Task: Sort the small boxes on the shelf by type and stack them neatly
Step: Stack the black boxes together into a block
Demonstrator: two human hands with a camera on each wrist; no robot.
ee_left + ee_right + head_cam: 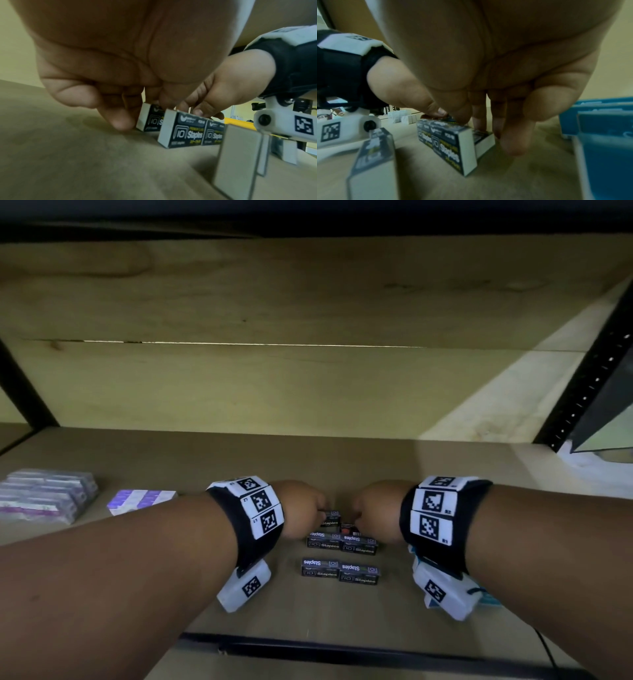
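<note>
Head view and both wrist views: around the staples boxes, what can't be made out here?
- Head view: the back staples box is half covered by the left hand; its grip is hidden.
- Head view: the red-marked item at the right hand is too small to identify.
- Right wrist view: the blue boxes are blurred, cut by the edge.

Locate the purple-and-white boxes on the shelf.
In the head view, the purple-and-white boxes sit at the shelf's far left, well left of the left hand and the black staples boxes.
</note>
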